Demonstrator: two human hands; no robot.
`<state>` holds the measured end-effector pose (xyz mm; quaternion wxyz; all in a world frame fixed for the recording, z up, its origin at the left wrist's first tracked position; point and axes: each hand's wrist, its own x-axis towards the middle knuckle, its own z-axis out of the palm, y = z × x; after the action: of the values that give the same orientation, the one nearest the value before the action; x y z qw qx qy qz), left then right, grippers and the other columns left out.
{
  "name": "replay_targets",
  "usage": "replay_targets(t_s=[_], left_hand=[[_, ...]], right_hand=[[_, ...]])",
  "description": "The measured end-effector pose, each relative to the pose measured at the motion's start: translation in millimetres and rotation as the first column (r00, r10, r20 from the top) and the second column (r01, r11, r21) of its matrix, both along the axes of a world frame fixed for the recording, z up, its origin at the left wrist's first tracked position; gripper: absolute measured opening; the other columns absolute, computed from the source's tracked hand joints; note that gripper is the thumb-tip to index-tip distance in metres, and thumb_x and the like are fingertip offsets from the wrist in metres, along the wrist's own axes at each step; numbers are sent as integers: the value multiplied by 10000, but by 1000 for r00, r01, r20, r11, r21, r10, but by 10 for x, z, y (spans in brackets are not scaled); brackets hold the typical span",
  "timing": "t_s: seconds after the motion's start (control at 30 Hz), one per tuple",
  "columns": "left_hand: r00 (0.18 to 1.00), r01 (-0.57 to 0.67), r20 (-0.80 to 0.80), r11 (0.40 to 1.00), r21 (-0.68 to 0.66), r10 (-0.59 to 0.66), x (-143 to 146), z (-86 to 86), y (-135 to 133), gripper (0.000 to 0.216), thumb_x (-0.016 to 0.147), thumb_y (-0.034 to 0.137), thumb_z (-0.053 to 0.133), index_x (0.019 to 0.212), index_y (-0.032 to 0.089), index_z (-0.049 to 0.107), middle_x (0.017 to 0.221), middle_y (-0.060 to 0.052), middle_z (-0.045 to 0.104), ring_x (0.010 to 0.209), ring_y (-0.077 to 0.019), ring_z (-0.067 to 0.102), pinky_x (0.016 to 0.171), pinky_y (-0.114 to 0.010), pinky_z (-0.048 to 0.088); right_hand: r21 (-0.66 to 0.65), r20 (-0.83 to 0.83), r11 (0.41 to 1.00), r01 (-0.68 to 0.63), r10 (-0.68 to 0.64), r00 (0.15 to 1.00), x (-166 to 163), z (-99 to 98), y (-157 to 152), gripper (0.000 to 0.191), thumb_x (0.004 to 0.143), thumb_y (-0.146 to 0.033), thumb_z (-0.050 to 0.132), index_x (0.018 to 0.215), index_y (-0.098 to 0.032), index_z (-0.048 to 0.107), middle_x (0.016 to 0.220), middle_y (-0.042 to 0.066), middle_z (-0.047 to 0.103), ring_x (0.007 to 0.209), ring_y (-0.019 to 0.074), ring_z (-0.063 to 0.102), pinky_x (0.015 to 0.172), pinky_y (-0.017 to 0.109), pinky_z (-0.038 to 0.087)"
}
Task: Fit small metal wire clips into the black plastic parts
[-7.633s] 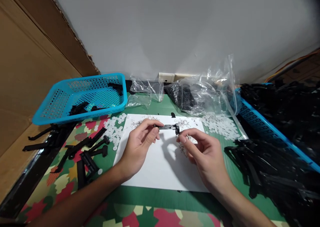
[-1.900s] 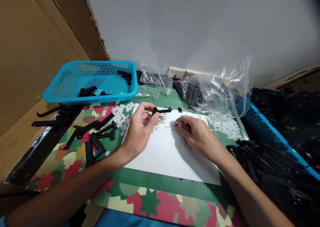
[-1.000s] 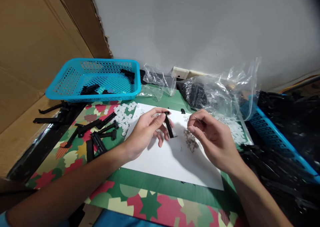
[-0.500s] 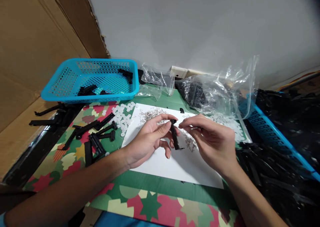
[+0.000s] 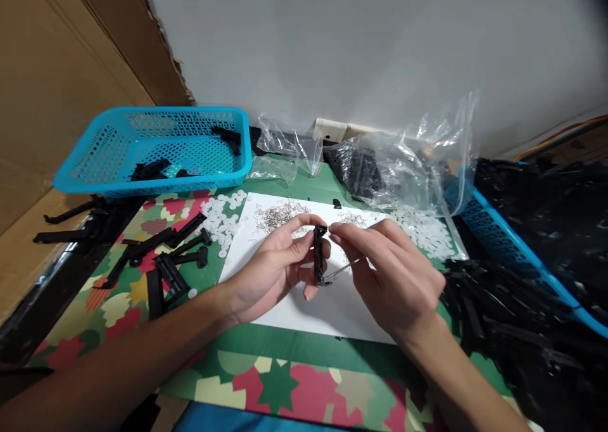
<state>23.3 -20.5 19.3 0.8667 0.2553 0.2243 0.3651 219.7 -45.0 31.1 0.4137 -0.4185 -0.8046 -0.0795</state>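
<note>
My left hand [image 5: 272,268] pinches a small black plastic clip [image 5: 318,260] and holds it upright over a white sheet of paper [image 5: 304,305]. My right hand [image 5: 390,275] is closed on a thin metal wire spring [image 5: 342,268], whose end touches the clip. Both hands meet above the middle of the sheet. Small piles of metal springs [image 5: 277,213] lie on the sheet's far part. White plastic washers [image 5: 218,216] are scattered to the left of the sheet, and more white washers [image 5: 425,229] to its right.
A blue basket [image 5: 156,150] with a few black parts stands at the back left. Loose black parts [image 5: 164,258] lie on the patterned mat at left. Clear plastic bags [image 5: 403,159] sit at the back. A large heap of black parts [image 5: 532,261] fills the right side.
My left hand has turned the clip from lying level to standing upright. My right hand picked a wire spring from the sheet and brought it to the clip.
</note>
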Motion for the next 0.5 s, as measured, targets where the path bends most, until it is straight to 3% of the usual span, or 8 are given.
replay_targets(t_s=[0.23,0.5], left_hand=[[999,9,-41,998,61,-7,15,-18,-29,225,1058,273,635,1268,241,560,909,-17,630,652,-112,648,523,-194,570],[998,27,-57,999,44,-25,6,-38,-27,236,1042,284,663,1243,212,561,864,-30,647,686,-144,684,535,-204,583]], right_hand=[[-36,-30,999,34,-35,999,-10,4,-32,476,953,16,640,1303,-307,666,858,20,771,640,183,549,608,340,479],[-99,-93,994,-36,27,995,-9,41,35,320,968,3,651,1121,-277,675,818,9,744,647,157,554,604,322,486]])
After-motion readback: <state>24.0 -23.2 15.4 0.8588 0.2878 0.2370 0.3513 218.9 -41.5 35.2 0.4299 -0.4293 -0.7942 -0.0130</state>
